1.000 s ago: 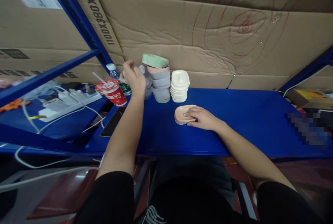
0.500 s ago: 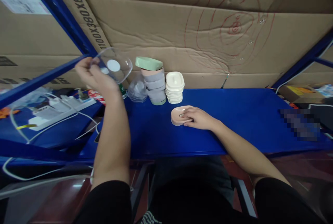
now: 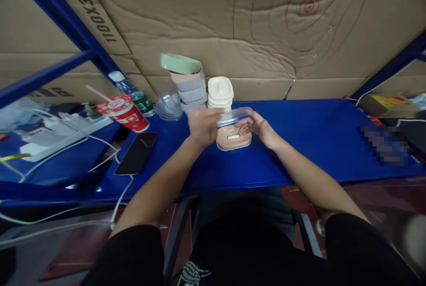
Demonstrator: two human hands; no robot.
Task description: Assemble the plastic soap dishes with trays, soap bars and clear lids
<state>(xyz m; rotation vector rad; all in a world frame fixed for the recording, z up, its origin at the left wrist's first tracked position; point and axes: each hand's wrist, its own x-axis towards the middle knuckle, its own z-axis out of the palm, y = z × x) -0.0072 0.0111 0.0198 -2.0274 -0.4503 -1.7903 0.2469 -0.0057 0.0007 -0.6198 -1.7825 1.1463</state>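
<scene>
A clear, shallow plastic cover (image 3: 234,116) is held tilted just above a peach-coloured lidded box (image 3: 234,137). The box sits on the blue table and has a pale oval slot in its top. My left hand (image 3: 205,126), blurred by motion, is closed on the cover's left side. At the cover's right edge, my right hand (image 3: 260,130) grips the rim with bent fingers. Behind are a leaning stack of grey and peach tubs (image 3: 192,91) topped by a green one (image 3: 181,63), a stack of cream lids (image 3: 220,91), and more clear covers (image 3: 169,105).
On the left are a red paper cup (image 3: 129,117) with a straw, a water bottle (image 3: 135,93), a black phone (image 3: 137,153) and a white power strip (image 3: 66,137) with cables. A cardboard wall (image 3: 186,15) stands behind the blue table (image 3: 299,144).
My left hand has brought the clear cover from the upper left to above the peach box. My right hand has come off the box's top onto the cover's edge. The view has shifted.
</scene>
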